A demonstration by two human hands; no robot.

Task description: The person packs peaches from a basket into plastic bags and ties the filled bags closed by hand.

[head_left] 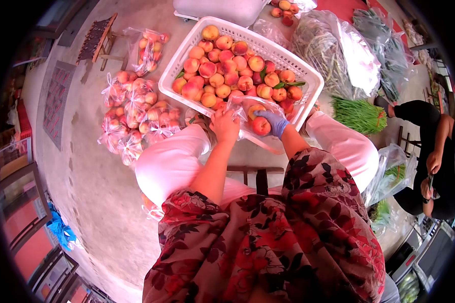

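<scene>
A white basket full of red and yellow peaches stands in front of my knees. At its near edge, my left hand is bare and pinches the rim of a clear plastic bag. My right hand wears a bluish-purple glove and holds a red peach at the bag. Another yellowish peach shows through the plastic beside its fingers. Part of the bag hangs below my hands, between my legs.
Several knotted bags of peaches lie on the floor to the left. A small stool stands beyond them. Green stalks and plastic-wrapped vegetables lie to the right. A person in black sits at the far right.
</scene>
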